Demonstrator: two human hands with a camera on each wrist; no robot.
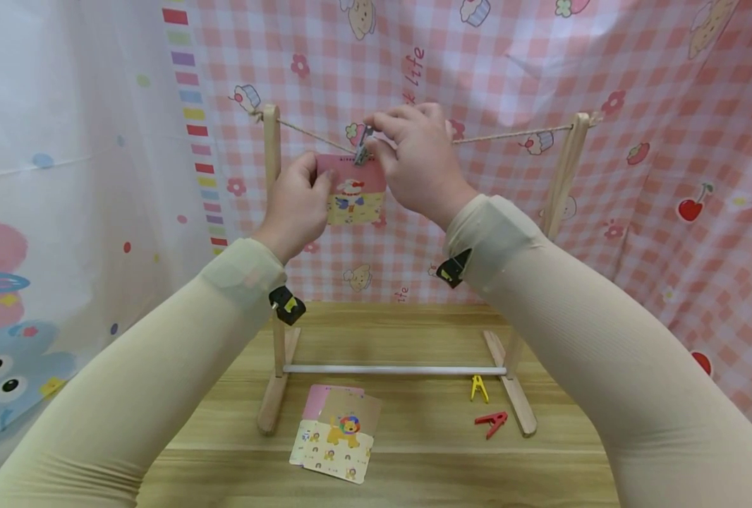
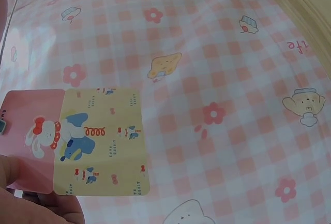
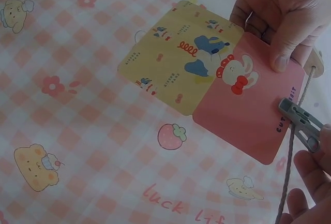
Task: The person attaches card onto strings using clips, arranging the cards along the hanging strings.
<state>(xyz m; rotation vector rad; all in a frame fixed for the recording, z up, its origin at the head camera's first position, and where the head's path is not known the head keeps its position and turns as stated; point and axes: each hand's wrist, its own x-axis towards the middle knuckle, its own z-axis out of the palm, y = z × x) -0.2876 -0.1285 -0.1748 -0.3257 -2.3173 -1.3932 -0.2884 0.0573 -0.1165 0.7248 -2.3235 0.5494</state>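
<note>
The left hand (image 1: 300,201) is pinching the pink card (image 1: 353,189) at the string (image 1: 509,134), while the right hand (image 1: 417,162) is squeezing a grey clip (image 1: 362,149) onto its top edge.

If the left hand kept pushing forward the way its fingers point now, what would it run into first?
Probably the pink checked cloth hanging behind the rack. The left hand grips the picture card by its edge at the string, and the left wrist view shows only that cloth beyond the card. Depth to it is unclear.
</note>
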